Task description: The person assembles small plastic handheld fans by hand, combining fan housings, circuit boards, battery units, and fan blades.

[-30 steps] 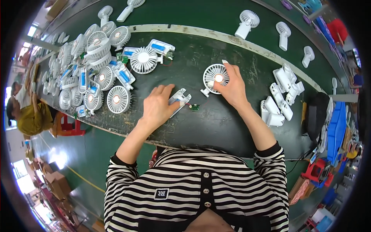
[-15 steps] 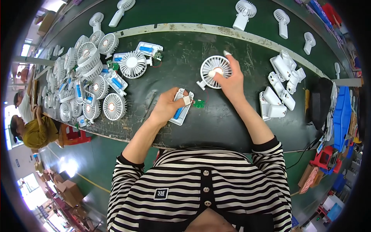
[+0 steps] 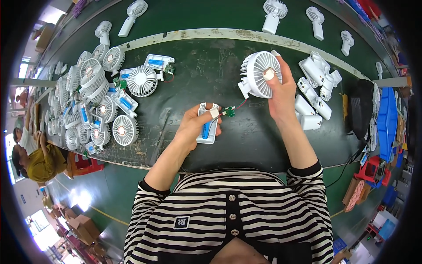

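Observation:
My left hand point(image 3: 195, 124) is closed round a white handle shell point(image 3: 210, 139) with a blue battery point(image 3: 205, 129) inside. Thin wires run from it to a small green circuit board point(image 3: 230, 111), which hangs free at its right. From that board, more wires lead up toward a round white fan head point(image 3: 252, 75). My right hand point(image 3: 282, 94) grips this fan head by its rim, thumb on the front grille, and holds it tilted so its side shows. White covers sit on some of my fingertips.
At left lies a heap of white fan heads point(image 3: 105, 108) with opened handles. One fan head point(image 3: 143, 81) lies nearer the middle. White handle covers point(image 3: 314, 103) are piled at right, beside a black bag point(image 3: 361, 110). Assembled handheld fans point(image 3: 271, 20) lie beyond the pale strip point(image 3: 228, 33).
My right hand has moved right and turned the fan head sideways. The circuit board has lifted, its wires drawn out toward the fan head. My left hand has turned the handle shell more upright.

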A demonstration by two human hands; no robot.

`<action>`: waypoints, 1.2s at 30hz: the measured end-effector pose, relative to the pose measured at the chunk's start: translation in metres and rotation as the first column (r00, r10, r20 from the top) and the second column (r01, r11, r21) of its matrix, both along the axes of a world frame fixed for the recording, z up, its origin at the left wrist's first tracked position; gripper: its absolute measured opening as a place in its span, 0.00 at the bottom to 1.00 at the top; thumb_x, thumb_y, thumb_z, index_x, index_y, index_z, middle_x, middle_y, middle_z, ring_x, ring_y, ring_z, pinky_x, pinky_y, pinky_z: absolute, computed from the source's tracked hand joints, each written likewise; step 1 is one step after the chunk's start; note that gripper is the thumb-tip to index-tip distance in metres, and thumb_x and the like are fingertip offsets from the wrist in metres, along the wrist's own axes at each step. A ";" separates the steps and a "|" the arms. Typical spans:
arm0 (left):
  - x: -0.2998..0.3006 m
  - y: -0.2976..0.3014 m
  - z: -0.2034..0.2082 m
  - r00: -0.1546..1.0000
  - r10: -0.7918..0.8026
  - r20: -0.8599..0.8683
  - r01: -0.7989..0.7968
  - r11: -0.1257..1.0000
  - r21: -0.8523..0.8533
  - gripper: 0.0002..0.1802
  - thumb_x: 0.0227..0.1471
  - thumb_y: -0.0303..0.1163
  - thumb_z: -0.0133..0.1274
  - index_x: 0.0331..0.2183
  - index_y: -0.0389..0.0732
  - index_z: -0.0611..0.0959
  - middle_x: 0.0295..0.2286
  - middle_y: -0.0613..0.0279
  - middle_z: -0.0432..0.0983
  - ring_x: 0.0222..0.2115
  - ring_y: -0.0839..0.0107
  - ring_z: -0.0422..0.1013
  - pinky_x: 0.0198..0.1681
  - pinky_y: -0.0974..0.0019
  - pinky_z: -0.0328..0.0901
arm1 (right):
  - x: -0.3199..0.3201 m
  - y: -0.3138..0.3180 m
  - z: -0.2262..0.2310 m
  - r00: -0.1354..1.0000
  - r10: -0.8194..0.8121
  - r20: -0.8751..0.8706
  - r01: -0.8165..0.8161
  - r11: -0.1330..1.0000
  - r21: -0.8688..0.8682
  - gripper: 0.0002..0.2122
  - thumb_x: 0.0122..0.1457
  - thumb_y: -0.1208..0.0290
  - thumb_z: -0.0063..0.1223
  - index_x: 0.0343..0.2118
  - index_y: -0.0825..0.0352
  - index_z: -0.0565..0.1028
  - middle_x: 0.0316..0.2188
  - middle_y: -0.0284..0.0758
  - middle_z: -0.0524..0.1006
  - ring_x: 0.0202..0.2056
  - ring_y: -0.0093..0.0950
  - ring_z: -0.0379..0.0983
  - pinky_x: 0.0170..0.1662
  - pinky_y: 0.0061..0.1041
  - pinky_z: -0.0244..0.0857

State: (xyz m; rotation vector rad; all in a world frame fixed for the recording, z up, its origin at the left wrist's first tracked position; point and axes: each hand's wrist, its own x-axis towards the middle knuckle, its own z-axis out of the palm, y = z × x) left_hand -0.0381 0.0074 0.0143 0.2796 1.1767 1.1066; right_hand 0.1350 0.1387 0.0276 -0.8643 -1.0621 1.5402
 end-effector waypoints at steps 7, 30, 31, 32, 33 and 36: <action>0.004 0.002 -0.001 0.999 0.041 -0.021 -0.043 0.995 -0.092 0.12 0.44 0.31 0.54 0.32 0.36 0.73 0.22 0.60 0.72 0.16 0.73 0.70 0.17 0.72 0.66 | -0.004 -0.006 0.003 0.998 0.063 -0.010 -0.064 0.998 -0.015 0.32 0.44 0.71 0.60 0.53 0.73 0.58 0.46 0.37 0.66 0.45 0.23 0.64 0.48 0.22 0.59; 0.011 -0.004 0.007 0.943 -0.301 0.142 0.283 0.949 0.136 0.27 0.27 0.15 0.42 0.39 0.35 0.69 0.26 0.56 0.72 0.21 0.66 0.71 0.26 0.66 0.67 | -0.019 -0.007 -0.008 0.800 0.383 0.461 -0.470 0.878 0.087 0.34 0.38 0.67 0.64 0.50 0.73 0.62 0.44 0.39 0.68 0.43 0.26 0.67 0.46 0.22 0.61; 0.011 -0.004 0.008 0.943 -0.302 0.139 0.284 0.949 0.138 0.28 0.27 0.15 0.41 0.39 0.35 0.69 0.27 0.56 0.72 0.21 0.66 0.71 0.25 0.66 0.67 | -0.019 -0.006 -0.007 0.800 0.385 0.460 -0.473 0.877 0.088 0.34 0.38 0.67 0.64 0.50 0.73 0.62 0.44 0.39 0.68 0.43 0.26 0.67 0.46 0.22 0.61; 0.010 -0.005 0.008 0.944 -0.300 0.138 0.282 0.950 0.137 0.28 0.27 0.15 0.41 0.39 0.35 0.69 0.27 0.56 0.72 0.21 0.66 0.71 0.25 0.66 0.67 | -0.018 -0.004 -0.005 0.783 0.420 0.459 -0.504 0.861 0.072 0.34 0.39 0.67 0.64 0.50 0.73 0.62 0.44 0.39 0.69 0.43 0.26 0.67 0.46 0.22 0.61; 0.008 -0.006 0.007 0.945 -0.286 0.159 0.263 0.953 0.151 0.28 0.28 0.16 0.41 0.40 0.35 0.69 0.27 0.55 0.72 0.22 0.66 0.71 0.26 0.66 0.67 | -0.017 -0.002 -0.005 0.765 0.454 0.457 -0.534 0.843 0.056 0.33 0.39 0.68 0.63 0.50 0.73 0.62 0.43 0.39 0.69 0.43 0.26 0.67 0.46 0.22 0.61; 0.010 -0.007 0.004 0.955 -0.276 0.108 0.258 0.953 0.158 0.27 0.30 0.18 0.41 0.40 0.35 0.69 0.28 0.54 0.72 0.25 0.67 0.71 0.28 0.66 0.67 | -0.017 0.000 -0.006 0.747 0.470 0.470 -0.558 0.828 0.058 0.32 0.40 0.72 0.61 0.51 0.70 0.62 0.42 0.35 0.70 0.41 0.22 0.67 0.46 0.21 0.61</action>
